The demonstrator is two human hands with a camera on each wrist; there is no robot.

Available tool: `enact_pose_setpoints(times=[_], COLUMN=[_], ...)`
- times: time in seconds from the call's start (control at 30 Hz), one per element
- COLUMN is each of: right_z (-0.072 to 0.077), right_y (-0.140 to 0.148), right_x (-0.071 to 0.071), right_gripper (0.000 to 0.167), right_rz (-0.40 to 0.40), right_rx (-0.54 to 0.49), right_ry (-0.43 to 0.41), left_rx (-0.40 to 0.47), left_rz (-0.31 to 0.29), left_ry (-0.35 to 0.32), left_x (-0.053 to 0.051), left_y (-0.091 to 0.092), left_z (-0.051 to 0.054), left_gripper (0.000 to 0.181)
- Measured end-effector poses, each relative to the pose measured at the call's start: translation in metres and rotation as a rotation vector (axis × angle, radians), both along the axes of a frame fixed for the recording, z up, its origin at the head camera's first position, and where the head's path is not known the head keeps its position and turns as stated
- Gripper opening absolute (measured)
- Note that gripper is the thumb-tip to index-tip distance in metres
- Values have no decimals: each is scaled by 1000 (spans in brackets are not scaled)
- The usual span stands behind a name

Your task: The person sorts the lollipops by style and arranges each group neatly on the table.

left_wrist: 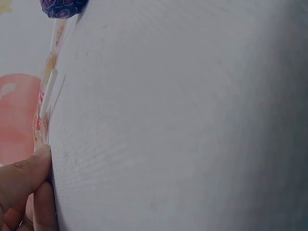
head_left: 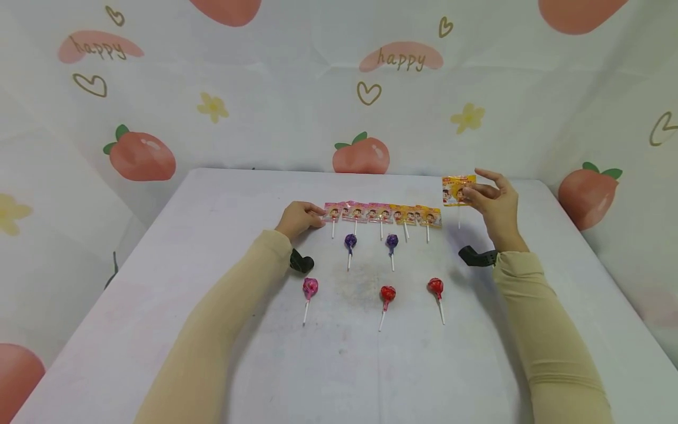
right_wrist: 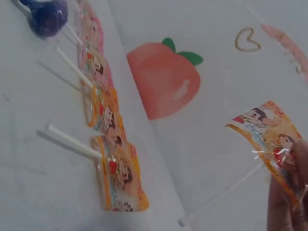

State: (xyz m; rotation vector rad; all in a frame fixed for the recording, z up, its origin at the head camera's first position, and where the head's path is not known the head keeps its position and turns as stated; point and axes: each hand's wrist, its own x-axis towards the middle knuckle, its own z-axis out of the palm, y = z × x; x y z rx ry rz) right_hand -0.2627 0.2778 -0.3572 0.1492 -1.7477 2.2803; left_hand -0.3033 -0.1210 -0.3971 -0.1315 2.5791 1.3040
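Observation:
My right hand (head_left: pixel 495 203) pinches an orange-wrapped flat lollipop (head_left: pixel 457 191) by its wrapper's side, raised above the table, its white stick hanging down. In the right wrist view that orange lollipop (right_wrist: pixel 267 132) shows cartoon figures on its clear-and-orange wrapper. My left hand (head_left: pixel 300 220) is at the left end of a row, its thumb and fingers pinching the edge of a pink-wrapped lollipop (head_left: pixel 332 211). Right of it lie more pink-wrapped lollipops (head_left: pixel 380 212), then two orange-wrapped lollipops (head_left: pixel 429 217), sticks toward me. In the left wrist view the thumb (left_wrist: pixel 29 173) meets the wrapper's edge.
In front of the row lie two purple ball lollipops (head_left: pixel 350 241) (head_left: pixel 392 241). Nearer me are a pink ball lollipop (head_left: pixel 310 287) and two red ones (head_left: pixel 388 293) (head_left: pixel 436 287). A fruit-printed cloth (head_left: pixel 291 118) hangs behind the white table (head_left: pixel 339 371).

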Motion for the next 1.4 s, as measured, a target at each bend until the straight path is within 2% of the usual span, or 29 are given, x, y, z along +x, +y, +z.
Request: enact_pose_setpoints(times=[0.07, 0.23, 0.37, 0.53, 0.7, 0.77, 1.03, 1.3, 1.4], right_z=[-4, -10, -16, -26, -31, -32, -35, -33, -32], right_y=[5, 17, 24, 29, 33, 33, 30, 30, 30], right_x=[-3, -10, -17, -25, -27, -26, -29, -30, -30], right_gripper=[40, 36, 45, 64, 62, 62, 60, 58, 58], right_rz=[11, 39, 56, 68, 71, 62, 7, 10, 14], right_rx=[0, 116, 224, 468, 674, 717, 713, 764, 813], right_ry=[-75, -282, -387, -440, -479, -501, -597, -604, -613], left_rx=[-2, -2, -2, 0, 0, 4, 12, -3, -2], left_rz=[0, 5, -7, -9, -8, -5, 3, -4, 2], left_ry=[-2, -12, -4, -1, 0, 0, -7, -5, -9], left_x=[0, 1, 1, 2, 2, 1, 0, 2, 2], left_y=[1, 1, 1, 0, 0, 0, 0, 0, 0], left_z=[1, 1, 1, 2, 3, 2, 1, 3, 2], left_gripper=[27, 26, 27, 27, 27, 27, 27, 27, 27])
